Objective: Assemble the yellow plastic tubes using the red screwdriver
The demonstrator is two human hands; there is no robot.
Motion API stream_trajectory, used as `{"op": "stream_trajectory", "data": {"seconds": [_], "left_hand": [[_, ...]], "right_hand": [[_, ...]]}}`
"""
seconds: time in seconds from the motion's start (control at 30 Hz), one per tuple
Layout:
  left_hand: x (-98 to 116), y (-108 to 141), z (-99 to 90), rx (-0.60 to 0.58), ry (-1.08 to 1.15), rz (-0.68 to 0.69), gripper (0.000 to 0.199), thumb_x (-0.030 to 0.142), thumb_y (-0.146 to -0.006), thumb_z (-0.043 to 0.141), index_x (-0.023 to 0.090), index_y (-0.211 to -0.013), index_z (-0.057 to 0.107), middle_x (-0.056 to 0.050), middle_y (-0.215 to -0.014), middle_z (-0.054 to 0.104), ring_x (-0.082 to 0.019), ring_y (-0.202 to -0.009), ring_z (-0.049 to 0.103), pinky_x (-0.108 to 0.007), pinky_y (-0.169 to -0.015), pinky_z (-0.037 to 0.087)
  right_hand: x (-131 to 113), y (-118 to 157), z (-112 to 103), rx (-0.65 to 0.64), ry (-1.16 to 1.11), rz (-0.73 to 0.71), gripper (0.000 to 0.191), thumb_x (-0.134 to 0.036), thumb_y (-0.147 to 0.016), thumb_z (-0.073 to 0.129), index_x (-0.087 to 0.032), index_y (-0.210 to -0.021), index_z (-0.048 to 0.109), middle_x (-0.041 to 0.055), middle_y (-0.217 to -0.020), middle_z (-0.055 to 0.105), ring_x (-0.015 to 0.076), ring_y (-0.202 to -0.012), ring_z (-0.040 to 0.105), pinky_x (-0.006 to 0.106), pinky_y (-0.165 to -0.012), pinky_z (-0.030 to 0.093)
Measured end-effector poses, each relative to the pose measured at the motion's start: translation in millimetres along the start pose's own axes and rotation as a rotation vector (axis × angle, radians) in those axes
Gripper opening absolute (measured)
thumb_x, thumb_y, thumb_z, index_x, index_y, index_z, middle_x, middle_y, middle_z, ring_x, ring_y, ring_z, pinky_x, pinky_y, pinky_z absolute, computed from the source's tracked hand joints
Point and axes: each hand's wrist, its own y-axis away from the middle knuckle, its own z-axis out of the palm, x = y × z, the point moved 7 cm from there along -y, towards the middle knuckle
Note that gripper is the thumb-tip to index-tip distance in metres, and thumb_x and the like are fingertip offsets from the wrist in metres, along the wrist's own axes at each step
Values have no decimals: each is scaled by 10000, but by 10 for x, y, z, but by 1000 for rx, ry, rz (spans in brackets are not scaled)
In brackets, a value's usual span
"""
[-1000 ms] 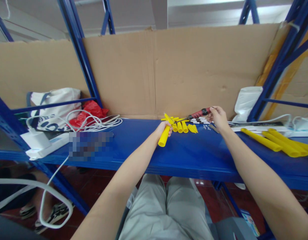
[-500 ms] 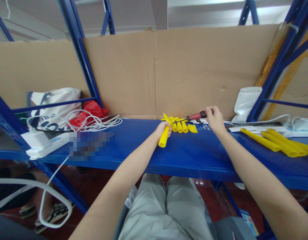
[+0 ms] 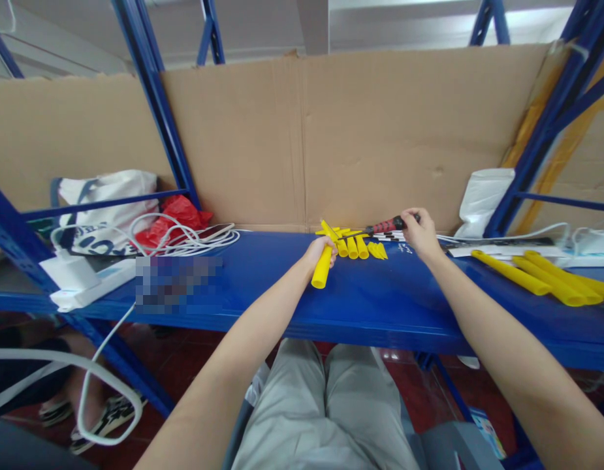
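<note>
My left hand (image 3: pixel 323 250) is wrapped round a yellow tube (image 3: pixel 321 272), whose open end points down toward me. My right hand (image 3: pixel 419 228) grips the back end of a screwdriver (image 3: pixel 386 226) with a red and black handle. The thin shaft runs left to the tube at my left hand; whether its tip is inside the tube I cannot tell. Just behind and right of the left hand lie several short yellow tubes (image 3: pixel 353 248) and small yellow pieces (image 3: pixel 378 250). Thin black and white sticks (image 3: pixel 390 237) rest beneath the screwdriver.
Longer yellow tubes (image 3: pixel 551 277) lie at the right of the blue shelf (image 3: pixel 262 287). On the left are a power strip (image 3: pixel 96 290), coiled white cables (image 3: pixel 194 243), a red bag (image 3: pixel 179 212) and a white cloth bag (image 3: pixel 110 209). Cardboard (image 3: pixel 380 137) stands behind. Another person's legs show lower left.
The screwdriver's handle looks slightly turned, and the fingers of my right hand have shifted a little on it. My left hand and the tube stay in place.
</note>
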Motion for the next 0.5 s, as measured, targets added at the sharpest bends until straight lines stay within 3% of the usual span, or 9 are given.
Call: {"op": "stream_trajectory", "data": {"seconds": [0.13, 0.27, 0.5], "left_hand": [[-13, 1, 11, 1, -22, 5, 74, 158, -660, 457, 215, -643, 413, 39, -409, 389, -96, -277, 345, -215, -288, 259], [-10, 21, 15, 28, -35, 14, 75, 138, -635, 438, 206, -665, 435, 32, -411, 394, -100, -287, 342, -217, -294, 266], [56, 74, 55, 46, 5, 39, 110, 154, -601, 453, 195, -704, 458, 46, -417, 388, -98, -283, 343, -212, -306, 262]], "right_hand": [[35, 27, 23, -31, -61, 59, 434, -640, -719, 649, -261, -827, 465, -86, -499, 378, 118, -420, 386, 262, -438, 312], [12, 33, -26, -7, 46, 28, 484, -708, -728, 598, -245, -782, 470, -57, -514, 412, 137, -484, 436, 282, -489, 349], [11, -21, -31, 14, -5, -2, 391, -615, -753, 598, -250, -814, 469, -61, -581, 402, 119, -497, 412, 262, -491, 341]]}}
